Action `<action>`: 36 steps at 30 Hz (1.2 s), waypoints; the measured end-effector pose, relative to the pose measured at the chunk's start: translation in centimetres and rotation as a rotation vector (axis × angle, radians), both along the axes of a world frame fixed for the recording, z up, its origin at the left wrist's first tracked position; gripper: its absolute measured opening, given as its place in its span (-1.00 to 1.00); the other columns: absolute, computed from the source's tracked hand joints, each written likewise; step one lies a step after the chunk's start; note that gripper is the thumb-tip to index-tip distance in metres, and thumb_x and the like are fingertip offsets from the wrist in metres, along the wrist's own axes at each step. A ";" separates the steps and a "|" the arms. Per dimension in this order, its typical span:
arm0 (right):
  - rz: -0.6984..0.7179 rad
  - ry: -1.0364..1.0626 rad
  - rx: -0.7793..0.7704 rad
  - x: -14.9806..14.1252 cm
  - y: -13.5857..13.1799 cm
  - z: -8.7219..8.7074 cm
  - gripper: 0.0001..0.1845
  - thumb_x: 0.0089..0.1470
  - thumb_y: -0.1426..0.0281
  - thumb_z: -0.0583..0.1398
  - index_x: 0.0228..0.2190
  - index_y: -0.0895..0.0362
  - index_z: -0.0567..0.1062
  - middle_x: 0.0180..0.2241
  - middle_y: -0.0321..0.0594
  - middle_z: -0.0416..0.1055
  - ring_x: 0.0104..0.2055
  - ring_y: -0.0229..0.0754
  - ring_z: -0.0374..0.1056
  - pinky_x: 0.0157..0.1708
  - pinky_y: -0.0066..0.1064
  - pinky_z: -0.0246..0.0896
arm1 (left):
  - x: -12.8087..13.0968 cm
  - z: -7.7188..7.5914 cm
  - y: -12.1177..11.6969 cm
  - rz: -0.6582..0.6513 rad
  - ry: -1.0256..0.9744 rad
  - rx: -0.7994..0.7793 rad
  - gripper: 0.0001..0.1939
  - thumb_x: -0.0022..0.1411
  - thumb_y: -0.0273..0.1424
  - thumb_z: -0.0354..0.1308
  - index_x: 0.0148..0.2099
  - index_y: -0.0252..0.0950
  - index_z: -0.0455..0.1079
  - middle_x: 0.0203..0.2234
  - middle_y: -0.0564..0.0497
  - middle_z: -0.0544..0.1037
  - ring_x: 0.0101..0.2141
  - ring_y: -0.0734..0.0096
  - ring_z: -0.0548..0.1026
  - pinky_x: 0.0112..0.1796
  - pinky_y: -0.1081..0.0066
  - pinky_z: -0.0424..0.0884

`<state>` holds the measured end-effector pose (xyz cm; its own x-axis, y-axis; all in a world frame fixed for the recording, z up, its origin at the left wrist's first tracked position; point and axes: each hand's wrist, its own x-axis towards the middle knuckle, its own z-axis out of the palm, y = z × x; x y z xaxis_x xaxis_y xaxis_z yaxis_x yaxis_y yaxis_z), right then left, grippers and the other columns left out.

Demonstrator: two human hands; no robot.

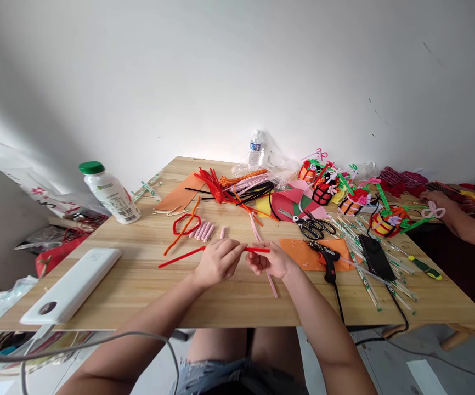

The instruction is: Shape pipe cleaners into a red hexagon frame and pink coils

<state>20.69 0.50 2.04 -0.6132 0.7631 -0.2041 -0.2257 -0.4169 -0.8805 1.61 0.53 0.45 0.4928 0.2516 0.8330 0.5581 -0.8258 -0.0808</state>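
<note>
A red pipe cleaner [182, 258] stretches between my hands above the wooden table. My left hand [221, 262] is closed around its middle, and a long end sticks out to the left. My right hand [272, 259] pinches it near the other end, fingers curled. Beyond my left hand lie a red pipe-cleaner hexagon [174, 225], an orange pipe cleaner [174, 243] across it, and several coiled pink pieces [203, 231]. A pale pink pipe cleaner [272, 285] runs on the table below my right hand.
To the right are a hot glue gun [327, 258], scissors [299, 220], a phone [376, 258], and a screwdriver [425, 267]. Small flower baskets [351, 206] stand behind. A power bank [77, 280] and a white bottle [112, 192] stand left. Another person's hand [437, 200] is far right.
</note>
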 end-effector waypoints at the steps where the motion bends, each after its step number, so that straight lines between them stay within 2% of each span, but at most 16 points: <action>1: 0.026 -0.012 0.014 0.2 0.0 -0.1 -0.61 -0.11 0.13 0.31 -0.56 0.23 0.44 -0.59 -0.28 0.39 -0.64 -0.34 0.29 -0.67 -0.52 0.15 | 0.0 0.1 -0.1 -0.005 0.028 0.008 -0.69 0.20 -0.53 0.00 0.01 -0.30 0.27 -0.37 -0.09 0.50 -0.40 0.39 0.44 -0.44 0.42 0.32; 3: 0.044 -0.057 0.071 0.4 -0.1 -0.1 -0.59 -0.16 0.12 0.34 -0.57 0.23 0.43 -0.59 -0.27 0.39 -0.63 -0.31 0.30 -0.62 -0.47 0.20 | -0.1 0.2 -0.3 -0.008 0.070 0.035 -0.73 0.20 -0.51 0.00 -0.03 -0.28 0.29 -0.42 -0.04 0.50 -0.46 0.43 0.43 -0.48 0.44 0.25; 5: -0.020 -0.176 0.212 0.5 -0.2 0.0 -0.62 -0.18 0.14 0.35 -0.56 0.22 0.44 -0.59 -0.26 0.40 -0.60 -0.27 0.32 -0.57 -0.42 0.25 | -0.1 0.4 -0.4 0.002 0.091 0.059 -0.78 0.20 -0.50 0.00 -0.08 -0.29 0.31 -0.52 0.02 0.47 -0.53 0.47 0.38 -0.53 0.45 0.16; 7: -0.157 -0.354 0.516 0.5 -0.4 0.3 -0.71 -0.11 0.21 0.33 -0.52 0.19 0.47 -0.54 -0.22 0.43 -0.50 -0.22 0.36 -0.47 -0.37 0.29 | 0.0 0.4 -0.5 0.026 0.093 0.049 -0.84 0.20 -0.50 0.00 -0.17 -0.31 0.34 -0.61 0.07 0.42 -0.60 0.49 0.33 -0.56 0.44 0.08; 9: -0.266 -0.527 0.954 0.4 -0.5 0.6 -0.83 0.02 0.31 0.25 -0.49 0.16 0.48 -0.45 -0.16 0.46 -0.37 -0.17 0.37 -0.32 -0.30 0.31 | 0.2 0.4 -0.5 0.056 0.095 0.001 -0.88 0.20 -0.50 -0.01 -0.27 -0.32 0.36 -0.66 0.08 0.39 -0.63 0.50 0.30 -0.58 0.44 0.03; 12: -0.299 -0.701 1.515 0.3 -0.5 0.8 -0.82 0.16 0.46 0.10 -0.43 0.13 0.48 -0.36 -0.10 0.47 -0.27 -0.13 0.36 -0.20 -0.23 0.27 | 0.4 0.3 -0.3 0.089 0.088 -0.072 -0.85 0.20 -0.50 -0.02 -0.36 -0.32 0.36 -0.68 0.08 0.38 -0.65 0.51 0.29 -0.59 0.44 0.04; 13: -0.303 -0.738 1.622 0.3 -0.5 0.7 -0.81 0.17 0.49 0.07 -0.40 0.13 0.47 -0.34 -0.09 0.47 -0.26 -0.12 0.35 -0.20 -0.22 0.26 | 0.5 0.3 -0.3 0.096 0.074 -0.088 -0.84 0.21 -0.49 -0.02 -0.37 -0.32 0.36 -0.68 0.07 0.39 -0.65 0.51 0.29 -0.58 0.44 0.06; 15: -0.361 -0.757 1.704 0.1 -0.4 0.2 -0.82 0.17 0.51 0.07 -0.36 0.13 0.47 -0.32 -0.08 0.47 -0.25 -0.11 0.35 -0.21 -0.21 0.25 | 0.5 0.3 -0.1 0.099 0.033 -0.105 -0.84 0.21 -0.49 -0.02 -0.36 -0.33 0.38 -0.67 0.06 0.41 -0.65 0.52 0.30 -0.58 0.45 0.10; 17: -0.499 -0.712 1.602 -0.2 -0.3 -0.4 -0.88 0.15 0.45 0.12 -0.38 0.11 0.47 -0.35 -0.10 0.47 -0.27 -0.11 0.34 -0.22 -0.22 0.26 | 0.5 0.1 0.0 0.104 -0.008 -0.088 -0.85 0.21 -0.50 -0.01 -0.29 -0.34 0.39 -0.65 0.05 0.42 -0.63 0.51 0.33 -0.56 0.46 0.13; 18: -0.582 -0.677 1.473 -0.3 -0.2 -0.7 -0.91 0.12 0.39 0.17 -0.40 0.11 0.46 -0.39 -0.13 0.45 -0.32 -0.13 0.34 -0.26 -0.24 0.27 | 0.5 0.0 0.1 0.112 -0.027 -0.064 -0.85 0.21 -0.50 0.00 -0.25 -0.35 0.39 -0.64 0.05 0.42 -0.62 0.50 0.34 -0.56 0.47 0.14; 20: -0.662 -0.581 1.096 -0.6 -0.1 -1.0 -0.81 0.03 0.25 0.25 -0.45 0.10 0.41 -0.52 -0.23 0.38 -0.47 -0.21 0.31 -0.43 -0.34 0.28 | 0.4 -0.3 0.4 0.132 -0.062 -0.009 -0.82 0.20 -0.52 0.02 -0.16 -0.33 0.38 -0.64 0.06 0.41 -0.61 0.49 0.34 -0.55 0.47 0.16; 23: -0.492 -0.389 0.524 -0.7 0.0 -0.8 -0.59 -0.11 0.05 0.29 -0.51 0.14 0.36 -0.64 -0.33 0.30 -0.59 -0.25 0.31 -0.61 -0.45 0.22 | 0.3 -0.7 0.7 0.132 -0.102 0.023 -0.72 0.19 -0.56 0.04 -0.04 -0.30 0.34 -0.57 0.03 0.44 -0.55 0.46 0.37 -0.52 0.48 0.22; 25: -0.314 -0.239 0.282 -0.7 0.0 -0.4 -0.49 -0.11 -0.05 0.23 -0.56 0.19 0.39 -0.61 -0.24 0.37 -0.51 -0.19 0.39 -0.57 -0.41 0.30 | 0.2 -0.9 0.8 0.105 -0.100 0.009 -0.67 0.19 -0.57 0.03 0.01 -0.28 0.31 -0.45 -0.04 0.48 -0.47 0.43 0.42 -0.47 0.45 0.30; 29: -0.108 -0.031 0.088 -1.0 -0.2 -0.2 -0.47 -0.11 -0.04 0.24 -0.46 0.23 0.49 -0.47 -0.14 0.46 -0.39 -0.16 0.43 -0.51 -0.37 0.38 | 0.3 -0.9 0.7 0.035 -0.017 0.000 -0.68 0.20 -0.55 0.01 0.01 -0.32 0.30 -0.36 -0.10 0.49 -0.42 0.40 0.44 -0.42 0.43 0.37; 33: -0.202 -0.015 0.076 -1.1 -0.2 -0.6 -0.58 -0.24 0.13 0.39 -0.45 0.21 0.52 -0.45 -0.20 0.46 -0.42 -0.23 0.41 -0.55 -0.47 0.34 | 0.1 -0.8 0.9 0.060 0.011 0.026 -0.69 0.20 -0.51 0.00 0.01 -0.31 0.32 -0.42 -0.06 0.47 -0.49 0.43 0.42 -0.49 0.46 0.34; 36: -0.182 -0.017 -0.004 -0.9 0.1 -0.8 -0.57 -0.24 0.13 0.38 -0.42 0.22 0.53 -0.42 -0.18 0.47 -0.45 -0.25 0.40 -0.55 -0.46 0.32 | 0.0 -0.8 1.1 0.080 0.022 0.055 -0.67 0.19 -0.52 0.01 0.01 -0.30 0.31 -0.43 -0.05 0.47 -0.49 0.43 0.42 -0.48 0.44 0.34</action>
